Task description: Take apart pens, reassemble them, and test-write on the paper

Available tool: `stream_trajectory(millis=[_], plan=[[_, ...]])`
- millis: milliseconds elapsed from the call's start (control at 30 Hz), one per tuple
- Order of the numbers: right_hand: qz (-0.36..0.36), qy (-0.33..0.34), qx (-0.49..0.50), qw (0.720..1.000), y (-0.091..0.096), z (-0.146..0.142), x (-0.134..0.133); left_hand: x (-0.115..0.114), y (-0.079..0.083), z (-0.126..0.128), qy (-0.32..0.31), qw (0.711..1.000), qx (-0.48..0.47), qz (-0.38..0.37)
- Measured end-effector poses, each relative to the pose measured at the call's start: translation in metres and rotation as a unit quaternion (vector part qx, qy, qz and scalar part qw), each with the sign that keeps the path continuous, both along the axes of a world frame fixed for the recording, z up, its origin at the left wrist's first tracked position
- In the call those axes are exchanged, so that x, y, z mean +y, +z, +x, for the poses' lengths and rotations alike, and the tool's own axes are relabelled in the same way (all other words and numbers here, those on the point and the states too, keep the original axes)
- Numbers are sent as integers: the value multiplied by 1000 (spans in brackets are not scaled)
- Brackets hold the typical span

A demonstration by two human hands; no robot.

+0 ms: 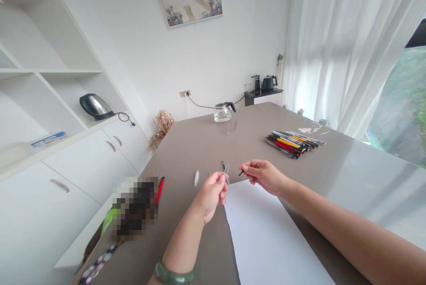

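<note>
My left hand (213, 192), with a green bangle on its wrist, pinches a short clear plastic tube (227, 169) that looks like a pen barrel. Just to the right, the closed fingertips of my right hand (261, 173) hold a small black pen part (241, 172); its exact kind is too small to make out. A gap separates the two hands, above the far end of a white sheet of paper (269, 236). Behind the left fingers lies a thin dark pen piece (223, 164), partly hidden. A whitish translucent piece (196, 177) rests on the table left of that hand.
A pile of pens (294, 144) lies at the right on the brown table (199, 143), near white scraps (308, 130). A glass pot (222, 113) stands at the far end. At the left are a red pen (161, 189), a blurred-out object (136, 207) and a beaded strand (100, 263).
</note>
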State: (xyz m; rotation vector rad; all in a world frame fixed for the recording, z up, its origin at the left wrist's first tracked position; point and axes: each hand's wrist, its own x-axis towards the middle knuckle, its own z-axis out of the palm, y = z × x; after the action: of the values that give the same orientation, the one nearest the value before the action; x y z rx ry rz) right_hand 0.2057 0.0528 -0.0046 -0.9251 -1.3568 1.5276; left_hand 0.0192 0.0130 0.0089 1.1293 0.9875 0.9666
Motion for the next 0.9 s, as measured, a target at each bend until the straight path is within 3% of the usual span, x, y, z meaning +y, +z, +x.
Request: stream_trajectory(millis=[133, 300, 567, 900], plan=[[52, -88, -195, 975, -2, 3, 14, 4, -2, -6, 53, 997, -50, 1], [82, -63, -394, 913, 1, -6, 42, 9, -8, -14, 96, 995, -41, 1], [124, 7, -456, 881, 1, -34, 79, 6, -1, -12, 98, 995, -12, -13], [140, 23, -463, 875, -5, -35, 83, 6, 0, -13, 103, 995, 9, -5]])
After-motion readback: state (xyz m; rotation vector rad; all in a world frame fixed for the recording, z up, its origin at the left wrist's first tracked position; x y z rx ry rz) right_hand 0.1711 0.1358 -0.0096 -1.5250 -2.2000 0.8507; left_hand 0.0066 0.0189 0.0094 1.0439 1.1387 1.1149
